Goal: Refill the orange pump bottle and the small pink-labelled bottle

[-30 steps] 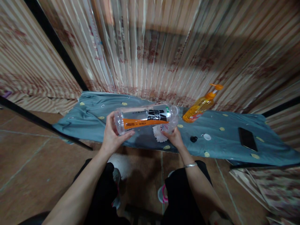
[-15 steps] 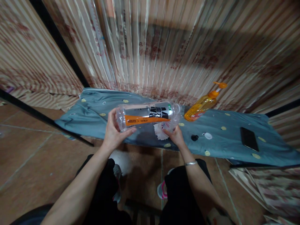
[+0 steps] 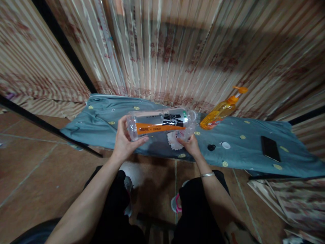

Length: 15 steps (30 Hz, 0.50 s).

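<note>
A large clear plastic bottle (image 3: 162, 123) with an orange, black and silver label lies sideways in the air above the cloth-covered surface, its neck to the right. My left hand (image 3: 124, 140) is wrapped round the bottle's base end, thumb along the near side. Close by the neck, my right hand (image 3: 190, 144) pinches a white, scalloped-edged piece of cloth or paper (image 3: 174, 141). Something clear with pinkish print shows by the right thumb; its kind is unclear. The right fingers are partly hidden beneath the bottle.
An orange pump bottle (image 3: 218, 113) stands right of the hands. Nearer lie a small black piece (image 3: 211, 147), a white oval piece (image 3: 225, 145) and a black phone (image 3: 270, 148) on the blue-green cloth (image 3: 243, 159). Dark poles (image 3: 63, 40) rise at left, before striped curtains (image 3: 177, 61).
Both hands keep their holds, and the bottle stays almost in place. The whole view has shifted very slightly.
</note>
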{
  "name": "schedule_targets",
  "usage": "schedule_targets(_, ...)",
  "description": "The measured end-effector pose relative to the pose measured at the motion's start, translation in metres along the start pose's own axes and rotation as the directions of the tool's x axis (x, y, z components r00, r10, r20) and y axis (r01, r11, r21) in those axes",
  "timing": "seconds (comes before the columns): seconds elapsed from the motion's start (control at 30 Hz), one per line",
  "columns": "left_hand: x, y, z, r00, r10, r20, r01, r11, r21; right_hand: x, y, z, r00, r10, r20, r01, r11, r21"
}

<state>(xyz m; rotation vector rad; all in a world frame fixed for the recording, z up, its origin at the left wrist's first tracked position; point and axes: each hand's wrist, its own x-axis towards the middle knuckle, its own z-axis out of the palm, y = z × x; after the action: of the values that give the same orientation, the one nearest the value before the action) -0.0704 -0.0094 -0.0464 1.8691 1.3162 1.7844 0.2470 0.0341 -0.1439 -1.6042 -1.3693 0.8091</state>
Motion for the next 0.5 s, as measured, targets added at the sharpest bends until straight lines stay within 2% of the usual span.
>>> schedule_targets(0.5,-0.0012,-0.0048,-0.0011,0.999,0.023,0.025,-0.023,1.0,0.017,0.0027,0.0089,0.0019,0.999,-0.044,-0.026,0.044,0.999,-0.001)
